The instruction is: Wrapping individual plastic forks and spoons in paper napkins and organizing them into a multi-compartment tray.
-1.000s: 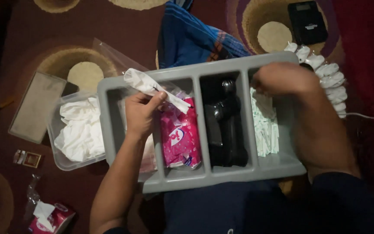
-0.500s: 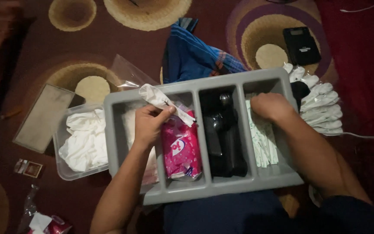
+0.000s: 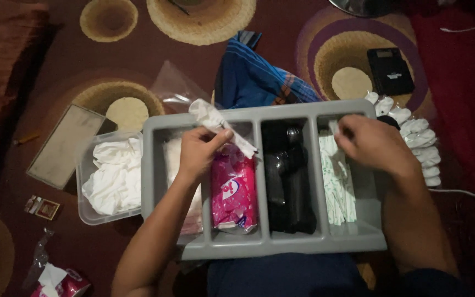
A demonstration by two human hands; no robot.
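Observation:
A grey tray [image 3: 281, 245] with several long compartments lies in front of me. My left hand [image 3: 200, 149] grips a white wrapped packet [image 3: 215, 124] over the tray's left side. A pink packet [image 3: 233, 195] fills the second compartment and black plastic cutlery [image 3: 286, 176] the third. My right hand [image 3: 374, 144] reaches into the far right compartment, fingers pinched on the top of the white paper-wrapped sticks [image 3: 339, 187] lying there.
A clear tub of white plastic items [image 3: 114, 176] stands left of the tray, its lid [image 3: 64, 146] beside it. White plastic spoons [image 3: 419, 137] lie at the right, next to a black device [image 3: 390, 70]. Blue cloth [image 3: 259, 82] is behind the tray on patterned carpet.
My right hand slid from the tray's far right corner down into the right compartment. The left hand with the white packet stayed over the left side. The view shifted.

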